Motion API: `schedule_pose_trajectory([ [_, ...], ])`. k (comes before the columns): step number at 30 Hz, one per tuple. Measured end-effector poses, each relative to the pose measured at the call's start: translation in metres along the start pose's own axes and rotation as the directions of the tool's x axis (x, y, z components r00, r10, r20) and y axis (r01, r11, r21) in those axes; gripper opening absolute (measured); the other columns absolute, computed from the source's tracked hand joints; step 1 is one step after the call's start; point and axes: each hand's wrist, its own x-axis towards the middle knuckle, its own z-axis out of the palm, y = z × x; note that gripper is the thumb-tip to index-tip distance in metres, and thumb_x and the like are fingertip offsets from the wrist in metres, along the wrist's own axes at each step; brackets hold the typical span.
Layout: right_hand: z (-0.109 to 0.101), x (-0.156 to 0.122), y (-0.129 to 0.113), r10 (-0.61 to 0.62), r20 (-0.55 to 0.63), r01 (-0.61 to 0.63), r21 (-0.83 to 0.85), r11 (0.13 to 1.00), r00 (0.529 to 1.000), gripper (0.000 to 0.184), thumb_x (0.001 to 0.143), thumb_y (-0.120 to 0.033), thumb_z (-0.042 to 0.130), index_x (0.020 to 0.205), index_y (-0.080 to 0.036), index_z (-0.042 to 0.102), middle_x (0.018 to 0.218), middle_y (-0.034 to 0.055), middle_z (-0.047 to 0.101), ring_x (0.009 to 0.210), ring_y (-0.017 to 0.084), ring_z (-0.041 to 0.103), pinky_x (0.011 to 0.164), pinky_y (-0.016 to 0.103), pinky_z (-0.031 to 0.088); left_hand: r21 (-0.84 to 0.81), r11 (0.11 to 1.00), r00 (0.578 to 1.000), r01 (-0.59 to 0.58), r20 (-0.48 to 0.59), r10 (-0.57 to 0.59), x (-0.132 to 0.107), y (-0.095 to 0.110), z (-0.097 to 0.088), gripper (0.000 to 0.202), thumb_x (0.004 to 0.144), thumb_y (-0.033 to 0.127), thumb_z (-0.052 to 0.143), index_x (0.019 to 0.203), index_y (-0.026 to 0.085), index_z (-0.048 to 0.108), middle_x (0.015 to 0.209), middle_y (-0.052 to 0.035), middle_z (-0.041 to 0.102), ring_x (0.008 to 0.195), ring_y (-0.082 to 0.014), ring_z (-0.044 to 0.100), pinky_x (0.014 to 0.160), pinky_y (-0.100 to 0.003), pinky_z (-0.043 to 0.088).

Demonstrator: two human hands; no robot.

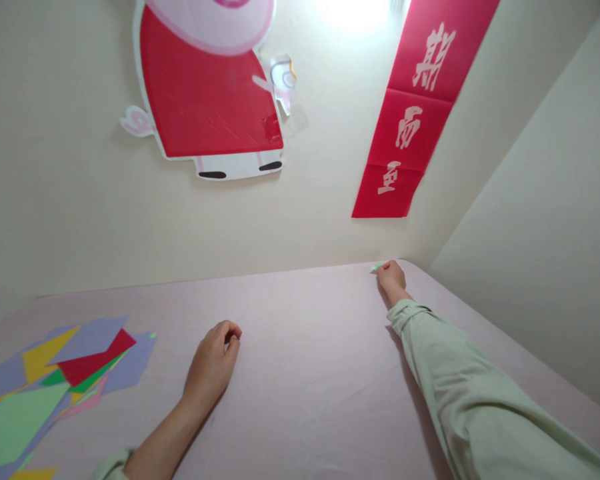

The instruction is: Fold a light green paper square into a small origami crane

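At the far right of the cloth-covered table, my right hand (393, 275) reaches out close to the wall. Its fingers pinch a small light-green and white piece (376, 268), too small to tell what it is. My left hand (213, 357) rests near the middle of the table, loosely curled, thumb close to the forefinger and no object showing in it. Left of that hand lies a spread of coloured paper, including a red piece (97, 360), a light-green sheet (23, 427), a yellow piece (47, 355) and a purple sheet (93, 340).
A pale pink cloth (310, 373) covers the table, whose back edge meets the wall. Above hang a cartoon pig cutout (210, 100) in red and a red banner (400, 133) with white characters. Another wall (545, 220) closes off the right side.
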Motion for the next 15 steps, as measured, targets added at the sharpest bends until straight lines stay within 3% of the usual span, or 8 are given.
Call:
schedule_pose_trajectory([
  [15,0.0066,-0.0041,-0.0058,-0.011,0.056,0.015,-0.069,0.998,0.998,0.015,0.084,-0.028,0.055,0.089,-0.018,0.065,0.089,0.0127,0.068,0.084,0.023,0.063,0.072,0.031,0.045,0.004,1.000,1.000,-0.013,0.010,0.013,-0.0001,-0.0017,0.0014,0.012,0.081,0.023,0.041,0.081,0.023,0.053,0.083,-0.0020,0.062,0.083,-0.0211,0.059,0.077,-0.033,0.045],
])
